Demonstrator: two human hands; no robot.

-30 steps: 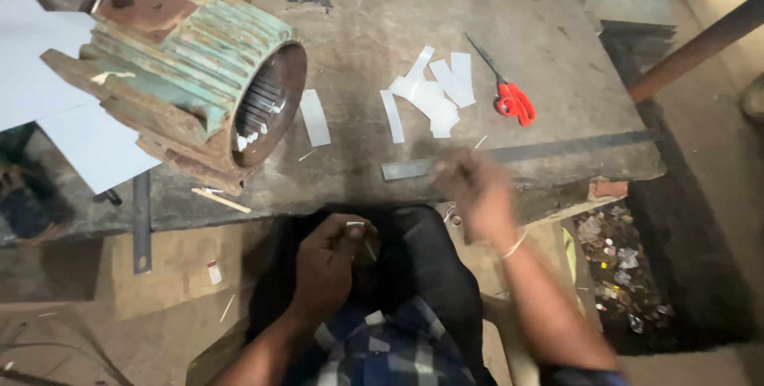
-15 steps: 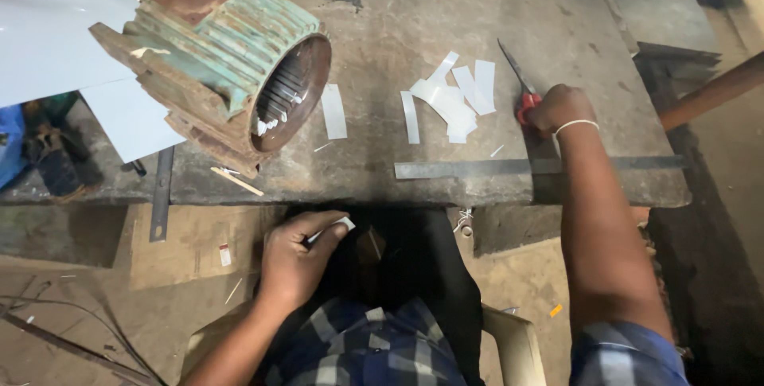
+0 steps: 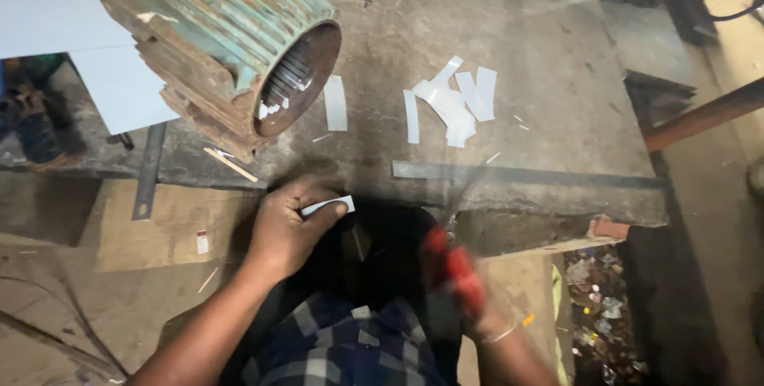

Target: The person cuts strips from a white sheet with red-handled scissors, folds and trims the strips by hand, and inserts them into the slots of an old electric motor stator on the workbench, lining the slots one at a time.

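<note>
Worn bench (image 3: pixel 557 52); left hand (image 3: pixel 290 227) pinches paper strip (image 3: pixel 328 205), right hand (image 3: pixel 469 294) grips scissors (image 3: pixel 446 263).

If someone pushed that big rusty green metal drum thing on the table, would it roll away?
Probably not easily. The green ribbed motor housing looks like thick rusted metal, so it is likely heavy for its size. It lies on its side, which invites rolling, but its rusty bracket seems to rest on the table and would probably block it.
</note>
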